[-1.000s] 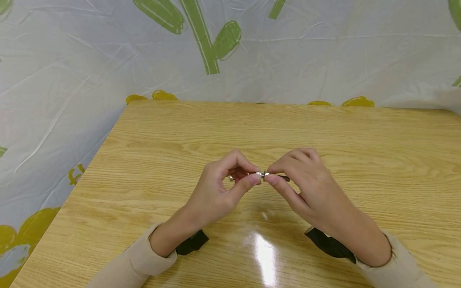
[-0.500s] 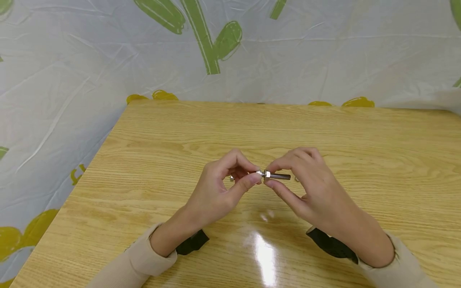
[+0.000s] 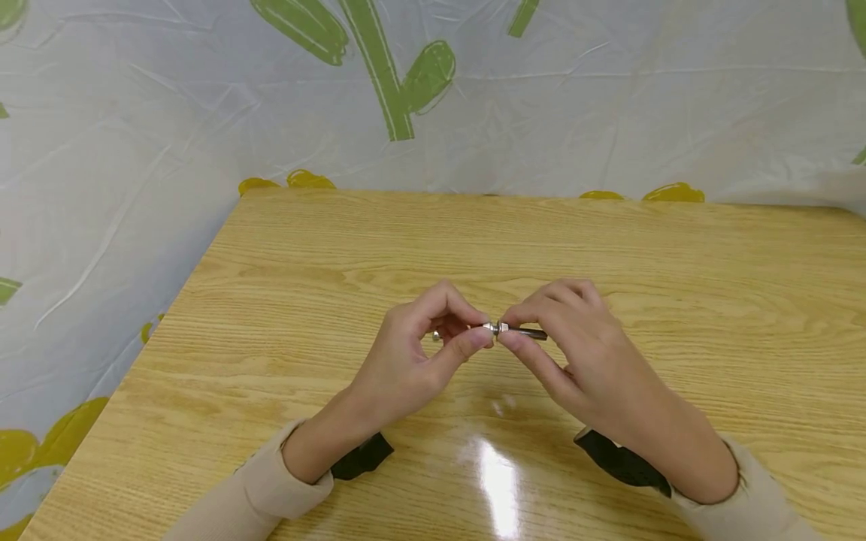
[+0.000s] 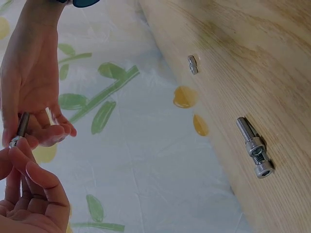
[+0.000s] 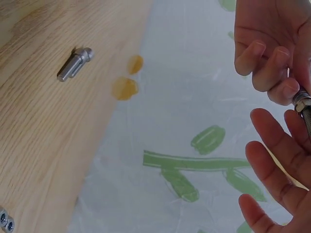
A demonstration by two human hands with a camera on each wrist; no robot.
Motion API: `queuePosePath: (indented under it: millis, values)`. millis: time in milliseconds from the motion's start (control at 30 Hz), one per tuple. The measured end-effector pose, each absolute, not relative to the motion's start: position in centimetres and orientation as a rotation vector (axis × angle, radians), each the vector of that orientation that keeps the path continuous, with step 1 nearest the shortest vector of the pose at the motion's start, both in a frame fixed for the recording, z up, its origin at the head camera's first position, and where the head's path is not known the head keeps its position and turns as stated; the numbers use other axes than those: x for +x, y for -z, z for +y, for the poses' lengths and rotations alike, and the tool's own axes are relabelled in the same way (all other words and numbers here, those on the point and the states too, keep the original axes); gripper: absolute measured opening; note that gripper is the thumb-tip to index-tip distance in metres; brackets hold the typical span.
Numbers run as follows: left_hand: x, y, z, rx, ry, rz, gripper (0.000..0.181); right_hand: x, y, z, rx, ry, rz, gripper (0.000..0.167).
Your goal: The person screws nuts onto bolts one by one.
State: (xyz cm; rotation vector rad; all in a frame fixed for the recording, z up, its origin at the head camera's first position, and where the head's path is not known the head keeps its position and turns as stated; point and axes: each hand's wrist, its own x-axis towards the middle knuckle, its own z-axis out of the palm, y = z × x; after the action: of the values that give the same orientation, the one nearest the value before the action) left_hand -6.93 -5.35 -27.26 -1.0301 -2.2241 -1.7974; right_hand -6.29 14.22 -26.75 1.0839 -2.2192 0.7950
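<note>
In the head view, my left hand (image 3: 406,353) pinches the head end of a metal bolt (image 3: 531,333) between thumb and index finger. The bolt lies level, its dark threaded shank pointing right under my right hand (image 3: 588,353). A silvery hex nut (image 3: 503,328) sits on the bolt near the head, gripped by my right thumb and index finger. The left wrist view has the bolt's threaded end (image 4: 23,124) pointing towards my right palm. From the right wrist, the nut (image 5: 303,104) shows round the bolt, partly cut off by the frame edge.
Two socket-head bolts (image 4: 252,143) lie side by side on the wooden table (image 3: 338,248). Small nuts (image 4: 193,64) lie farther along, also seen as nuts (image 5: 6,221) at the right wrist view's corner. A patterned cloth (image 3: 528,135) hangs behind the table.
Half a second ago my right thumb and index finger had parted round the nut; now they are pressed on it again. My left hand has kept its hold on the bolt.
</note>
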Motion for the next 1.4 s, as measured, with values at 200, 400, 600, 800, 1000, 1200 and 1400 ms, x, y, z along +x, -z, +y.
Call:
queuePosePath:
  millis: [200, 400, 600, 800, 1000, 1200, 1400]
  values:
    - [-6.9, 27.2, -5.3, -1.028, 1.798, -2.222, 0.008, -6.5, 27.4, 14.7, 1.060, -0.808, -2.257, 0.038]
    - [-6.9, 27.2, -5.4, -1.025, 1.815, -2.219, 0.008, -7.1, 28.5, 15.2, 1.106, -0.788, -2.182, 0.029]
    - [-6.9, 27.2, -5.4, -1.020, 1.818, -2.223, 0.008, -7.3, 28.8, 15.3, 1.133, -0.766, -2.152, 0.026]
    - [-6.9, 27.3, -5.4, -1.021, 1.829, -2.217, 0.008, -7.3, 28.7, 15.2, 1.129, -0.774, -2.153, 0.025]
    - [-6.9, 27.3, -5.4, -1.026, 1.822, -2.210, 0.008, -6.8, 27.8, 14.7, 1.108, -0.781, -2.192, 0.025]
    - [-6.9, 27.2, -5.4, -1.030, 1.813, -2.202, 0.008, -6.2, 26.8, 14.1, 1.076, -0.787, -2.263, 0.044]
    - [-7.0, 27.3, -5.3, -1.040, 1.797, -2.202, 0.008, -6.3, 27.2, 14.6, 1.043, -0.805, -2.313, 0.038]
